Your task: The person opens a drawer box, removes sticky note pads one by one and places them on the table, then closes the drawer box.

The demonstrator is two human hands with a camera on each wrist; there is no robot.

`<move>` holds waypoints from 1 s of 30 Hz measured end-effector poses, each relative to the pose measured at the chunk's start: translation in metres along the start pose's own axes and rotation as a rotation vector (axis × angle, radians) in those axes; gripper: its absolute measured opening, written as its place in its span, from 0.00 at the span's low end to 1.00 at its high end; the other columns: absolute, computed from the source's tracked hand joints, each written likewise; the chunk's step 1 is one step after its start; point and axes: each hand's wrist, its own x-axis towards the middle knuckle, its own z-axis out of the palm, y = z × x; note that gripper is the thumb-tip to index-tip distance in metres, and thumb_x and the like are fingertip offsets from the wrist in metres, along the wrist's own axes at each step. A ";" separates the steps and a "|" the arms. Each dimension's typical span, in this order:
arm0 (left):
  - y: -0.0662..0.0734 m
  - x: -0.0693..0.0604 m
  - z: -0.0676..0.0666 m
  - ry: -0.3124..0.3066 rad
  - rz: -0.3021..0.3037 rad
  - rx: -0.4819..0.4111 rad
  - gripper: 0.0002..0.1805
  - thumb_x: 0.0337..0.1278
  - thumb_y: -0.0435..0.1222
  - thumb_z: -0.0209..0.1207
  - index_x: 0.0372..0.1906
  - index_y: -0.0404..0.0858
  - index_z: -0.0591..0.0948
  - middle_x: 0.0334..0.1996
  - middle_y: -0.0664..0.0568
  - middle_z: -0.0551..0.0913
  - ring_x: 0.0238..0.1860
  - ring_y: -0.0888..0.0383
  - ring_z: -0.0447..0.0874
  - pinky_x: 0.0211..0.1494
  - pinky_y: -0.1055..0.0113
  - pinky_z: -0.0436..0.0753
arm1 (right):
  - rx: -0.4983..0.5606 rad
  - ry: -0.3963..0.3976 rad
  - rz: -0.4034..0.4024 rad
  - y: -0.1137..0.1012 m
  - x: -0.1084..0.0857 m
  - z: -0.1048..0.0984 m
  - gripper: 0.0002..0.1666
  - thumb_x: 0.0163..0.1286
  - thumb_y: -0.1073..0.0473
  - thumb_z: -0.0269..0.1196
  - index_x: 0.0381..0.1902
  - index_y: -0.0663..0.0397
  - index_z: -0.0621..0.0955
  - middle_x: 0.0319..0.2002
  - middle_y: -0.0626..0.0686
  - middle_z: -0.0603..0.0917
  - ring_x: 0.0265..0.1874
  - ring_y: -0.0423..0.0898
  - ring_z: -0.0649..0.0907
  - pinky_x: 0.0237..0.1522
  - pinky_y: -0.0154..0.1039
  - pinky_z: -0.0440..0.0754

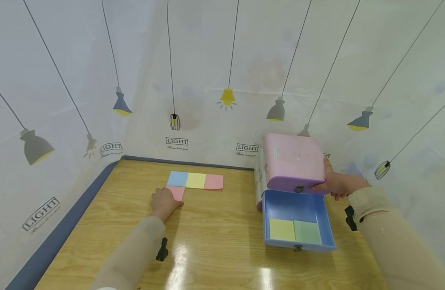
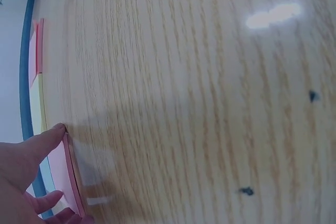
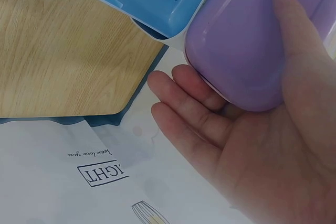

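On the wooden table, my left hand [image 1: 163,202] holds a pink sticky note pad [image 1: 177,193] by its edges, thumb at one end and fingers at the other. Touching this pad's far edge is a blue sticky note pad [image 1: 177,178], in a row with a yellow pad [image 1: 196,181] and another pink pad [image 1: 213,182]. My right hand [image 1: 340,183] rests on the right side of a pink and purple drawer box [image 1: 295,157]. Its thumb [image 3: 299,30] lies along the purple front; the other fingers extend loosely by the side, partly hidden.
Below the purple drawer, a blue drawer [image 1: 295,201] is pulled out towards me. Inside it lie a yellow pad [image 1: 282,230] and a green pad [image 1: 307,232]. A cloth printed with lamps [image 1: 208,60] hangs behind the table [image 1: 215,241], which has a blue edge [image 1: 81,205].
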 end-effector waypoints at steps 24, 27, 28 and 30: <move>0.004 -0.002 -0.001 0.007 -0.003 0.004 0.44 0.45 0.51 0.72 0.54 0.20 0.70 0.48 0.29 0.68 0.51 0.35 0.68 0.44 0.46 0.78 | 0.012 0.006 -0.028 0.000 0.001 0.000 0.72 0.68 0.40 0.61 0.66 0.51 0.12 0.21 0.55 0.69 0.16 0.47 0.68 0.17 0.38 0.68; 0.003 -0.002 0.001 0.012 -0.001 0.011 0.44 0.45 0.52 0.72 0.55 0.20 0.69 0.48 0.29 0.68 0.51 0.35 0.68 0.45 0.46 0.78 | -0.001 0.005 -0.015 0.002 0.001 0.000 0.73 0.67 0.38 0.61 0.66 0.51 0.12 0.22 0.56 0.71 0.16 0.46 0.70 0.17 0.36 0.67; 0.003 -0.002 0.001 0.013 -0.001 0.012 0.45 0.45 0.52 0.72 0.55 0.21 0.69 0.48 0.29 0.68 0.51 0.35 0.68 0.45 0.46 0.77 | -0.007 0.006 -0.011 0.002 0.001 0.000 0.73 0.67 0.38 0.61 0.66 0.52 0.12 0.23 0.57 0.71 0.16 0.46 0.70 0.17 0.36 0.67; 0.003 -0.003 0.001 0.016 0.002 0.010 0.44 0.46 0.53 0.72 0.55 0.22 0.69 0.48 0.30 0.69 0.51 0.35 0.68 0.46 0.46 0.77 | -0.017 0.004 -0.004 0.002 0.002 0.000 0.74 0.66 0.36 0.61 0.66 0.53 0.12 0.23 0.58 0.72 0.16 0.47 0.71 0.16 0.36 0.67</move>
